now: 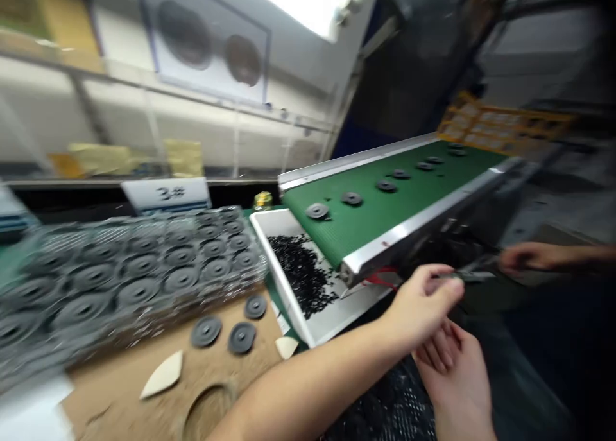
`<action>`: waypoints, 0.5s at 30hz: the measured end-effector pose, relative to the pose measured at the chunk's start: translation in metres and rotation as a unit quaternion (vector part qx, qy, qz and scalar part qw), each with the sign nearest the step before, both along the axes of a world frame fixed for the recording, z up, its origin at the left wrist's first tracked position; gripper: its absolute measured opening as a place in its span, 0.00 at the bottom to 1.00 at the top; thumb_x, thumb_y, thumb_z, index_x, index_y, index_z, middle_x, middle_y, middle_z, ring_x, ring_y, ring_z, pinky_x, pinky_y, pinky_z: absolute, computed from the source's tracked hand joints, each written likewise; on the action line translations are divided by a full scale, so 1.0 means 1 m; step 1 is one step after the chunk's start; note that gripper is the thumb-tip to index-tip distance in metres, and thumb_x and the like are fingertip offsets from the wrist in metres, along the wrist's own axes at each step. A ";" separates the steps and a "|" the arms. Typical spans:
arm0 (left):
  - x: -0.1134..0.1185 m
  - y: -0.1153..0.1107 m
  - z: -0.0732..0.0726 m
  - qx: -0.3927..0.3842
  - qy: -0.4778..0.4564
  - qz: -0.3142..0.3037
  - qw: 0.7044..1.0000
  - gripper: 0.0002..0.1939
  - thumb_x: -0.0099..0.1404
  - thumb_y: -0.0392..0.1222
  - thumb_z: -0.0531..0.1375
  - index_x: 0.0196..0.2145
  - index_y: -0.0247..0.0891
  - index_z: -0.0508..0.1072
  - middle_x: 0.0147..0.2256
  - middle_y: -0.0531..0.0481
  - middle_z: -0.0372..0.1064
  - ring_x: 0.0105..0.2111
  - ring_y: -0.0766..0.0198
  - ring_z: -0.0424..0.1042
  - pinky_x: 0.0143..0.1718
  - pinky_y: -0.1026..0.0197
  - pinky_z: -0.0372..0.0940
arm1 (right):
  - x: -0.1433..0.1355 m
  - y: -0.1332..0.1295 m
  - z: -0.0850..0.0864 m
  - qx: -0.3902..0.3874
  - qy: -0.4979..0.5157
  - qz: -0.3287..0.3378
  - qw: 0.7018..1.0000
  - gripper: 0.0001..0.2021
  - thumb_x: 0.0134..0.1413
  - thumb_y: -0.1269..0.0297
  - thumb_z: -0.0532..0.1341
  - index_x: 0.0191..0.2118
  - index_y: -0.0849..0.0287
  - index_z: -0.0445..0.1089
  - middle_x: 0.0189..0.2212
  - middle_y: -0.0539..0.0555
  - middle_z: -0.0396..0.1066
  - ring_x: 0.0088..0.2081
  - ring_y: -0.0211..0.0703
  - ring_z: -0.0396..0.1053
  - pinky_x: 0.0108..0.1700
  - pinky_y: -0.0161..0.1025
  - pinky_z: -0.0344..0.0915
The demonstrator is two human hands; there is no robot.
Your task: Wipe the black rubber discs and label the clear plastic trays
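My left hand (423,309) reaches across from the lower left, its thumb and forefinger closed in a pinch. A thin, blurred thing (474,276) shows at the pinch; its kind is not clear. Under the left hand sits my right hand (457,380), close against it, with its fingers mostly hidden. Another person's hand (524,256) comes in from the right, near the thin thing. Beside my left forearm, a white tray (283,287) holds a heap of small black scraps (301,271).
A green conveyor belt (366,226) carries several grey discs (386,186) towards a yellow crate (481,123). On the left lies a clear blister tray (144,319) filled with discs. Loose discs (206,331) and pale wedge pieces (162,374) rest on brown cardboard (120,409).
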State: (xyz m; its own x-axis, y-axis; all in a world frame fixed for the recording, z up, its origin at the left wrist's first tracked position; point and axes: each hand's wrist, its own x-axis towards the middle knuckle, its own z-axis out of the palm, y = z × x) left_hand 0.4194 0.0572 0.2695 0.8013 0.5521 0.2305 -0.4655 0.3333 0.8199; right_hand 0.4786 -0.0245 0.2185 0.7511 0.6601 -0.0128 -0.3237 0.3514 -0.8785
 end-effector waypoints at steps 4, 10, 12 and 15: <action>-0.081 0.005 -0.057 -0.003 0.015 -0.028 0.999 0.20 0.59 0.51 0.55 0.46 0.38 0.69 0.40 0.43 0.72 0.40 0.58 0.71 0.44 0.52 0.64 | -0.043 0.002 -0.050 -0.111 -0.037 0.079 0.990 0.09 0.48 0.61 0.58 0.22 0.56 0.63 0.12 0.44 0.62 0.14 0.33 0.59 0.16 0.29 0.59; -0.238 -0.011 -0.163 -0.125 0.186 0.216 0.950 0.11 0.57 0.44 0.59 0.36 0.36 0.73 0.36 0.43 0.74 0.40 0.60 0.71 0.45 0.57 0.62 | -0.139 0.017 -0.126 -0.229 0.002 0.340 0.912 0.15 0.51 0.51 0.56 0.24 0.57 0.66 0.06 0.44 0.52 0.12 0.32 0.49 0.16 0.30 0.47; -0.291 -0.022 -0.192 -0.161 0.274 0.309 0.896 0.12 0.56 0.46 0.60 0.34 0.36 0.72 0.31 0.46 0.74 0.33 0.62 0.73 0.37 0.61 0.65 | -0.167 0.022 -0.139 -0.257 -0.009 0.434 0.863 0.21 0.52 0.45 0.52 0.25 0.59 0.67 0.07 0.45 0.54 0.11 0.30 0.44 0.15 0.29 0.41; -0.365 -0.040 -0.215 -0.127 0.422 0.465 0.768 0.15 0.56 0.51 0.58 0.33 0.35 0.71 0.25 0.49 0.73 0.23 0.64 0.70 0.28 0.62 0.65 | -0.202 0.030 -0.146 -0.278 -0.060 0.539 0.793 0.22 0.50 0.44 0.54 0.30 0.61 0.70 0.09 0.46 0.59 0.11 0.27 0.43 0.16 0.28 0.39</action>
